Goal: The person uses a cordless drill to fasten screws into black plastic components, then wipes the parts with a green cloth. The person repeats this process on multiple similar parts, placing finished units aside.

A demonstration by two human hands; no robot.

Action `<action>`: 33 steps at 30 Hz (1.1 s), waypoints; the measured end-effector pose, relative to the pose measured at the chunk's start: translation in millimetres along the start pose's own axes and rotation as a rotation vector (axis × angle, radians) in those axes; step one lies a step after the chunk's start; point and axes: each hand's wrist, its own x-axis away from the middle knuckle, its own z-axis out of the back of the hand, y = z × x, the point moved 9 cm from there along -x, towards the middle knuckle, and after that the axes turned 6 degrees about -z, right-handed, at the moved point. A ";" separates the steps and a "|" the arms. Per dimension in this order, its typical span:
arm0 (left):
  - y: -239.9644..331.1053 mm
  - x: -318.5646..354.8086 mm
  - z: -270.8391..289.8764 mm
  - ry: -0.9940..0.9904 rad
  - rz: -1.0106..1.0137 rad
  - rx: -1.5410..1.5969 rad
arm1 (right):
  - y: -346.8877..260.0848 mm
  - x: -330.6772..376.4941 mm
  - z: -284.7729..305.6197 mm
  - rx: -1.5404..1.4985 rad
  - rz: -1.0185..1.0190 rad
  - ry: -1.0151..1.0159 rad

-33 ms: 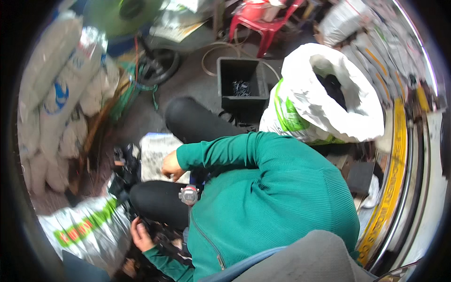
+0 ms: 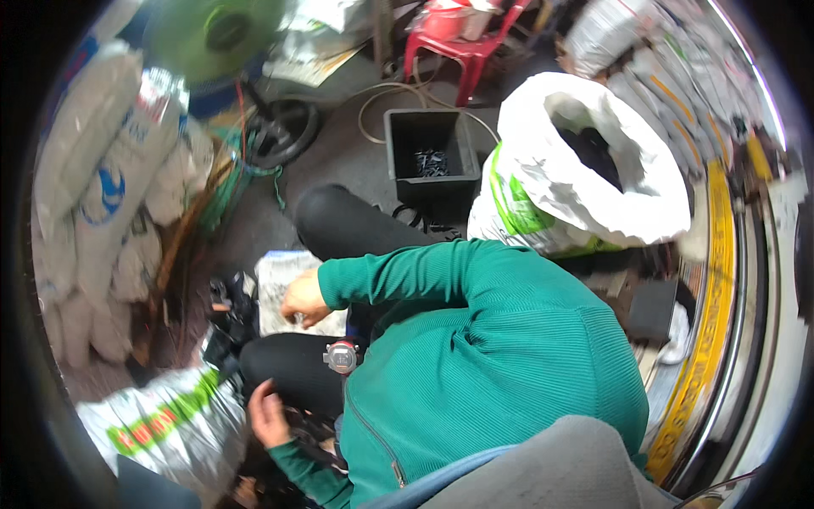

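My right hand (image 2: 306, 299) reaches across over a worn, smudged white block (image 2: 278, 265) beside my legs. Its fingers are curled in, and anything inside them is hidden. Beside my dark-clothed thigh (image 2: 284, 360), my left hand (image 2: 270, 416) is slightly blurred, fingers stretched out and apart, with nothing visible in it. Near that hand stands a white sack with a green band (image 2: 174, 424). Crumpled black plastic (image 2: 233, 305) lies beside the block. Under my left forearm are dark loose pieces too unclear to name.
A grey bin (image 2: 432, 182) holds small dark pieces. Right of it, an open white sack (image 2: 551, 182) contains something black. Stacked filled sacks (image 2: 97, 212) line the left. A green fan (image 2: 222, 34), its round black base (image 2: 286, 127) and a red chair (image 2: 466, 51) stand farther off.
My left hand has shifted up and right, away from the banded sack and nearer my thigh. My right hand has moved slightly left over the block. The whole view has shifted a little.
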 end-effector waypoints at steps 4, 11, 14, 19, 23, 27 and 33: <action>55.3 -5.6 -176.7 -0.417 -0.186 0.117 | -52.0 136.5 172.6 0.127 0.008 0.780; 76.5 -5.2 -180.9 -0.757 -0.419 -0.032 | -75.3 475.3 252.7 0.524 -1.203 1.156; 67.2 -19.9 -178.1 -0.975 -0.122 -0.030 | -58.5 553.3 223.9 0.735 -1.006 1.187; 154.4 -65.3 -257.9 -1.388 -0.536 -0.349 | -6.6 623.6 183.8 0.564 -1.258 1.058; 293.8 -77.8 -346.5 -0.987 -1.190 -0.461 | 10.3 641.8 173.5 0.573 -1.261 1.080; 438.2 -34.4 -433.9 -0.741 -1.625 -0.205 | -10.1 653.3 166.5 0.976 -1.497 1.080; 397.8 -52.6 -624.4 -0.980 -1.537 -1.231 | 47.2 649.8 183.6 0.493 -1.938 1.156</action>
